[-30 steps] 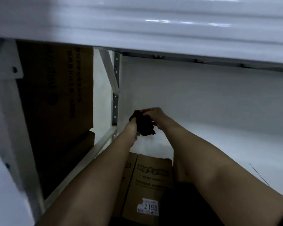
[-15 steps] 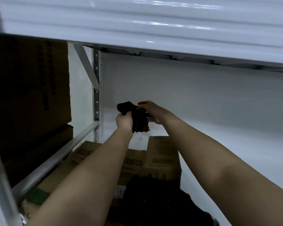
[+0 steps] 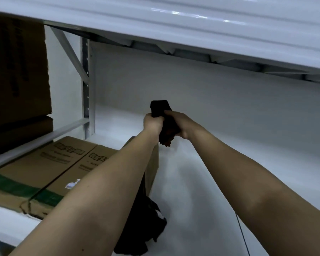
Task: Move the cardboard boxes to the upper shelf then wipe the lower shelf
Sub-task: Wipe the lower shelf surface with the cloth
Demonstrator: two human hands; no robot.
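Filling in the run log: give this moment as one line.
left hand: grips dark cloth | right hand: grips cloth | brown cardboard boxes: on white lower shelf

Glossy white metal is gleaming along the upper shelf; matt brown cardboard boxes are sitting dull; the cloth is looking soft, dark.

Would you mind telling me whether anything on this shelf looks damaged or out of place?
Yes: the nearest cardboard box has a torn, crumpled front corner near the lower shelf edge.
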